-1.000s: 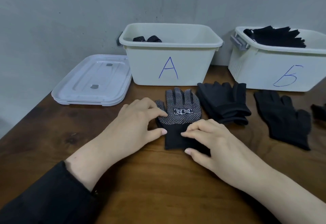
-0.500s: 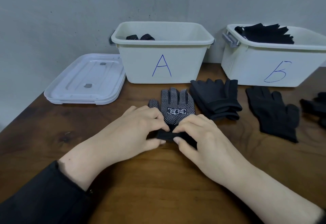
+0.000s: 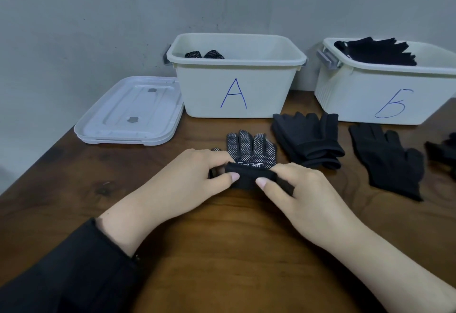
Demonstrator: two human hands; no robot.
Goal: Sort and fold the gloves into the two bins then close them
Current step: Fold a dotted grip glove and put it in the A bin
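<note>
Both hands – left hand, right hand – pinch the rolled cuff of the black white-dotted knit glove mid-desk, just in front of white plastic bin A. Just right of it a folded stack of plain black gloves, then a flat black glove before white bin B – gloves inside both bins. Clear plastic lids are stacked near the left edge of the brown wooden desk.

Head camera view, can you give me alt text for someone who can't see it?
Two hands, left hand and right hand, pinch the cuff of a dotted glove and fold it up on a wooden table. Behind stand open bin A and bin B, both holding gloves, with stacked lids at left and plain black gloves at right.
</note>
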